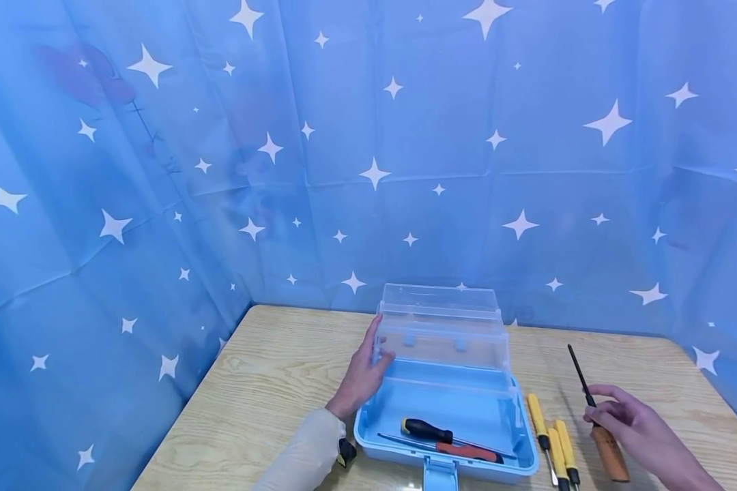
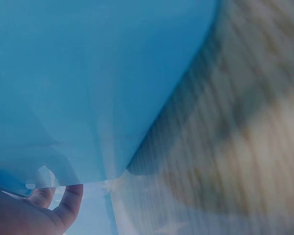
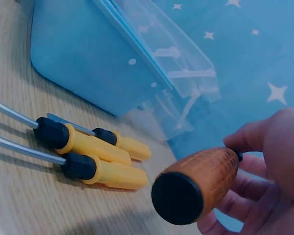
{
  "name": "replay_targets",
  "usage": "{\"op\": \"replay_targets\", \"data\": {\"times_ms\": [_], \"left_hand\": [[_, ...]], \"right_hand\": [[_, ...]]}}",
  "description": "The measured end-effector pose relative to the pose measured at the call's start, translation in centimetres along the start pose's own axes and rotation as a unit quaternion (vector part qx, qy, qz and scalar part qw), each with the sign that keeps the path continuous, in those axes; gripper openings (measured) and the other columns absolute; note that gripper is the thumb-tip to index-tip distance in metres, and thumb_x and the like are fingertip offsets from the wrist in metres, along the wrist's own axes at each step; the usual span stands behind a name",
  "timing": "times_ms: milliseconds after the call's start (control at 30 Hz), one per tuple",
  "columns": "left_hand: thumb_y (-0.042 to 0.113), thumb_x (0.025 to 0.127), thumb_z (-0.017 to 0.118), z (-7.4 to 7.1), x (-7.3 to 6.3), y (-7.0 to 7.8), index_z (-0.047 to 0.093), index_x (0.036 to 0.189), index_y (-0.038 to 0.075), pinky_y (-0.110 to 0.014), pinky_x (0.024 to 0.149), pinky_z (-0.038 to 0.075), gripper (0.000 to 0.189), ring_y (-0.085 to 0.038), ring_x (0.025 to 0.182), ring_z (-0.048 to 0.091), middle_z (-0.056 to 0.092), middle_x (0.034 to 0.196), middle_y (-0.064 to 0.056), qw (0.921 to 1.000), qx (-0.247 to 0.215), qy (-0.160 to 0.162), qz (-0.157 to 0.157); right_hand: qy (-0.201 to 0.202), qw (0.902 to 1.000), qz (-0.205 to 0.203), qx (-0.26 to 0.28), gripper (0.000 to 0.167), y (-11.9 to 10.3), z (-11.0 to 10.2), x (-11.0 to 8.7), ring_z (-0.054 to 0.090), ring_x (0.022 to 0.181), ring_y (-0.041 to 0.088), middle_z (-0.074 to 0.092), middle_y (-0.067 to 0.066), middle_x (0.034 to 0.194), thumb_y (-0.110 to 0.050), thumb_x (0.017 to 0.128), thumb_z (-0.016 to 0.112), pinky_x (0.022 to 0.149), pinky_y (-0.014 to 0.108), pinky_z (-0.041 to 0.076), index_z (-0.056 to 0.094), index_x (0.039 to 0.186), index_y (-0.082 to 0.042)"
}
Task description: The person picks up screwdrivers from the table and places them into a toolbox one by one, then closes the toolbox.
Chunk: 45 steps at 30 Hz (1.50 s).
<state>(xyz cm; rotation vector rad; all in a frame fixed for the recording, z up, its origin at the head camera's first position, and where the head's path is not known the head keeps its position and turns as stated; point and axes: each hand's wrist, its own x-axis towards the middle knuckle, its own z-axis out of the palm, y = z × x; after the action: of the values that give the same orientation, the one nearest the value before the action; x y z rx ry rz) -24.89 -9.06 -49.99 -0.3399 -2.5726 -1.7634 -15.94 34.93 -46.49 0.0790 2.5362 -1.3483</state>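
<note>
Along the brown handle of the screwdriver [image 1: 610,453], dark marks are showing, too small for me to read. The person's right hand [image 1: 635,426] is pinching that tool near where shaft meets handle, to the right of the yellow-handled screwdrivers [image 1: 556,449]. The left hand [image 1: 364,372] is touching the left edge of the clear lid [image 1: 442,317], its fingers stretching upward and its thumb spreading apart from them. The lid is standing open on the blue box [image 1: 442,395], where a black-and-yellow screwdriver [image 1: 426,429] and a red-handled screwdriver [image 1: 469,451] are lying near the front. Pale wood grain is running across the worktop [image 1: 276,375], and blue curtains [image 1: 344,211] with white stars are hanging behind and to the left, creasing in places.
</note>
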Motion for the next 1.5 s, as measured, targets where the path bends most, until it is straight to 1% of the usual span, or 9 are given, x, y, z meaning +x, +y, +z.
{"op": "replay_targets", "data": {"times_ms": [167,267,400,533,767,967,1133,1333,1500], "left_hand": [[0.036,0.102,0.051,0.0,0.0,0.1,0.01,0.155,0.05,-0.06,0.107,0.04,0.068,-0.03,0.133,0.048,0.044,0.149,-0.007,1.0,-0.001,0.001,-0.003],[0.036,0.102,0.051,0.0,0.0,0.1,0.01,0.155,0.05,-0.06,0.107,0.04,0.068,-0.029,0.132,0.049,0.044,0.149,-0.007,1.0,-0.001,0.001,-0.005],[0.037,0.102,0.051,0.0,0.0,0.2,0.01,0.155,0.05,-0.061,0.107,0.04,0.068,-0.03,0.133,0.048,0.044,0.149,-0.007,1.0,0.001,0.001,-0.005],[0.037,0.102,0.051,0.0,0.1,0.1,0.01,0.155,0.049,-0.062,0.107,0.039,0.068,-0.03,0.135,0.046,0.043,0.15,-0.006,1.0,0.0,0.0,-0.003],[0.039,0.102,0.051,-0.1,0.1,0.1,0.01,0.154,0.051,-0.063,0.107,0.038,0.068,-0.031,0.137,0.045,0.042,0.151,-0.006,1.0,-0.002,-0.002,-0.002],[0.038,0.102,0.051,-0.1,0.1,0.1,0.01,0.155,0.051,-0.062,0.107,0.039,0.068,-0.03,0.136,0.045,0.043,0.151,-0.006,1.0,0.0,0.0,-0.002],[0.038,0.102,0.051,0.0,0.0,0.1,0.011,0.155,0.051,-0.062,0.107,0.039,0.068,-0.031,0.135,0.046,0.043,0.15,-0.006,1.0,-0.002,0.0,-0.005],[0.038,0.102,0.051,0.0,0.0,0.1,0.011,0.155,0.05,-0.063,0.108,0.038,0.068,-0.032,0.136,0.046,0.043,0.15,-0.007,1.0,-0.003,0.0,-0.006],[0.037,0.102,0.051,0.0,-0.1,0.1,0.011,0.155,0.05,-0.063,0.108,0.038,0.067,-0.031,0.135,0.046,0.043,0.15,-0.007,1.0,0.0,0.001,-0.005]], "right_hand": [[0.009,0.9999,-0.012,-0.003,0.054,-0.4,-0.1,-0.2,0.067,0.088,0.013,0.068,0.012,0.11,-0.023,0.108,0.041,0.071,0.03,0.056,0.025,0.147,0.01],[0.016,0.9998,-0.011,-0.002,0.058,-0.6,0.1,-0.3,0.067,0.087,0.016,0.068,0.012,0.109,-0.03,0.107,0.044,0.07,0.031,0.056,0.027,0.148,0.008],[0.027,0.9996,-0.002,-0.013,0.056,-0.9,0.4,-0.2,0.065,0.086,0.019,0.067,0.011,0.108,-0.031,0.107,0.043,0.07,0.031,0.056,0.031,0.15,0.003],[0.035,0.999,-0.008,-0.025,0.056,-1.2,0.6,-0.3,0.064,0.086,0.018,0.066,0.011,0.11,-0.033,0.108,0.04,0.07,0.029,0.055,0.031,0.151,0.002],[0.039,0.999,-0.02,-0.012,0.061,-1.7,0.8,-0.5,0.062,0.085,0.02,0.063,0.011,0.11,-0.04,0.107,0.04,0.071,0.029,0.054,0.03,0.151,0.001],[0.042,0.9976,-0.053,0.011,0.06,-2.3,1.1,-0.7,0.061,0.083,0.022,0.062,0.012,0.107,-0.039,0.106,0.041,0.069,0.03,0.052,0.031,0.15,0.001],[0.039,0.9975,-0.055,0.02,0.061,-3.0,1.3,-0.8,0.06,0.082,0.024,0.062,0.012,0.106,-0.041,0.106,0.041,0.069,0.029,0.052,0.032,0.15,-0.001],[0.045,0.9953,-0.078,0.036,0.056,-3.7,1.6,-0.8,0.06,0.079,0.028,0.063,0.012,0.102,-0.036,0.106,0.043,0.066,0.03,0.052,0.036,0.148,0.0],[0.051,0.9945,-0.085,0.034,0.056,-4.1,1.9,-0.8,0.061,0.08,0.026,0.065,0.009,0.103,-0.036,0.106,0.045,0.066,0.03,0.053,0.038,0.147,0.0]]}}
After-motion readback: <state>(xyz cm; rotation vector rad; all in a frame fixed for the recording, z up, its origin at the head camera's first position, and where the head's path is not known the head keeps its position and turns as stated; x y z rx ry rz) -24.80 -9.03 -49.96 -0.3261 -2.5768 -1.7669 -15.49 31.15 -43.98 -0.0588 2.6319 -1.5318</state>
